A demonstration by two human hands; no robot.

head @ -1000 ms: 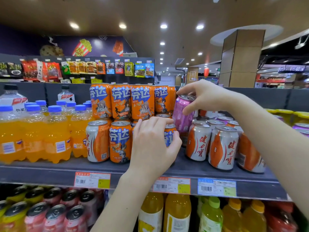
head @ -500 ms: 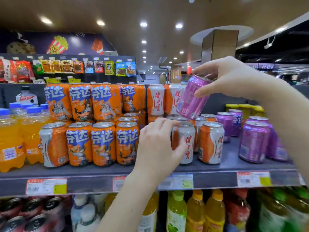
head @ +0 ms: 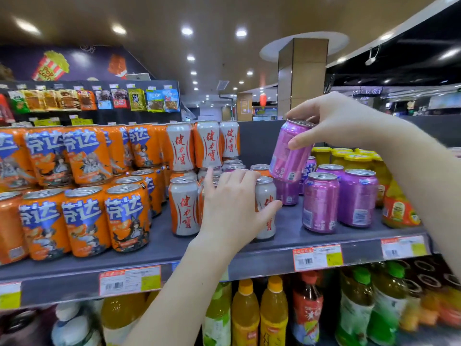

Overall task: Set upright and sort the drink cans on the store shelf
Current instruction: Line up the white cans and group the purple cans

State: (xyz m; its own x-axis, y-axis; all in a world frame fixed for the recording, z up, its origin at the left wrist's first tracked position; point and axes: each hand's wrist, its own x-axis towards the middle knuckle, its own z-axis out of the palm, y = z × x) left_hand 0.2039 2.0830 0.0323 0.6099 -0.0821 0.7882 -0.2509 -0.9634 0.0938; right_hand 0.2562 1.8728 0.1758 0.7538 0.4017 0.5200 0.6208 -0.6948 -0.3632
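My right hand (head: 331, 121) grips a purple can (head: 289, 156) by its top and holds it tilted in the air above the purple cans (head: 321, 203) standing at the right of the grey shelf (head: 287, 240). My left hand (head: 234, 206) is wrapped around a white-and-orange can (head: 265, 208) in the front row, mostly hiding it. Another white-and-orange can (head: 184, 208) stands upright to its left. Orange cans (head: 127, 218) with blue lettering fill the left part of the shelf in two stacked layers.
More white-and-orange cans (head: 207, 146) are stacked at the back. Yellow-lidded jars (head: 349, 158) stand behind the purple cans, and one orange-labelled jar (head: 399, 211) at far right. Price tags (head: 316, 257) line the shelf edge. Bottled drinks (head: 274, 313) fill the shelf below.
The view has swung right along the shelf. My right hand has carried the purple can to the right, over the purple group. My left hand has stayed on the front white-and-orange can.
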